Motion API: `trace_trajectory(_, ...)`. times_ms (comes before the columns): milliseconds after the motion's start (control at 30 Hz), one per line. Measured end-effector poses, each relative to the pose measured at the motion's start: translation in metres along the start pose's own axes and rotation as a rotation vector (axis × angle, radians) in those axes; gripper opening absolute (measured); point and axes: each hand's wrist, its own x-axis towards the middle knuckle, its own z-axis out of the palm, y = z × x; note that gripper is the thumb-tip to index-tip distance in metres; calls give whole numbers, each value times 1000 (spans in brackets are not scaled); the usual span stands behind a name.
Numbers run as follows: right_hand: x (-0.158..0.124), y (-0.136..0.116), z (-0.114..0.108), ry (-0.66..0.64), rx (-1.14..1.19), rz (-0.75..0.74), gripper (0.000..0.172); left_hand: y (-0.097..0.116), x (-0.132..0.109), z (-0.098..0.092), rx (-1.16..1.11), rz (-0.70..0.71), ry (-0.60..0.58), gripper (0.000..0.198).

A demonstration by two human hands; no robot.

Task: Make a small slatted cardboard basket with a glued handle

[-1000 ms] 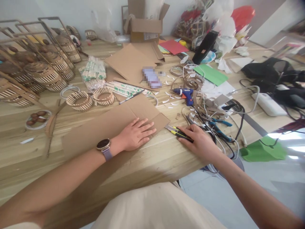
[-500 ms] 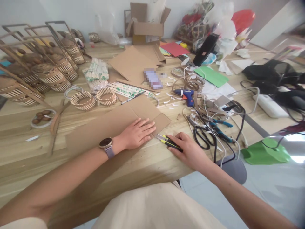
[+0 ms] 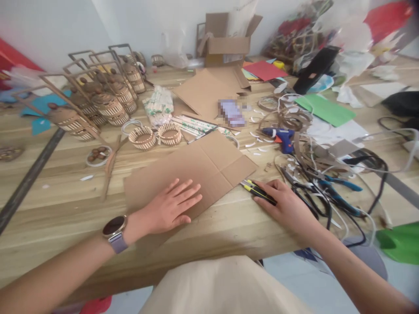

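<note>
A flat piece of brown cardboard (image 3: 196, 161) with crease lines lies on the wooden table near its front edge. My left hand (image 3: 166, 205) is over the lower part of this piece, palm down with fingers spread; a watch sits on that wrist. Beyond the cardboard's right corner, my right hand (image 3: 278, 198) grips a yellow and black utility knife (image 3: 258, 190) low over the tabletop. The knife's front end points left, towards the cardboard's edge.
Several slatted wooden lanterns (image 3: 109, 107) stand at the left, with two small slatted rings (image 3: 142, 138) nearby. Right of the cardboard are a blue glue gun (image 3: 283, 137), pliers (image 3: 340, 196), cables and paper scraps. More cardboard (image 3: 199, 91) lies behind, before an open box (image 3: 229, 46).
The view has swung left. My left hand has slid back left along the cardboard, away from its right corner. My right hand still holds the knife by the cardboard's right end.
</note>
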Motion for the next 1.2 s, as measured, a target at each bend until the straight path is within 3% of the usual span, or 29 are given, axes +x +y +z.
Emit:
trace_trajectory(133,2,3,2,4,-34,-44,49,2,-7,9,4,-44,-47,64)
trace_trajectory(467,-11,-6,3,-27,-85,-78,50,3,-7,12,-6,-57,0,60)
trace_trajectory(733,6,-3,1,-49,-18,-11,55,1,7,10,-6,-100,-36,62)
trace_trajectory(1200,6,3,-1,-50,-21,-82,48,1,8,15,29,-113,27,58)
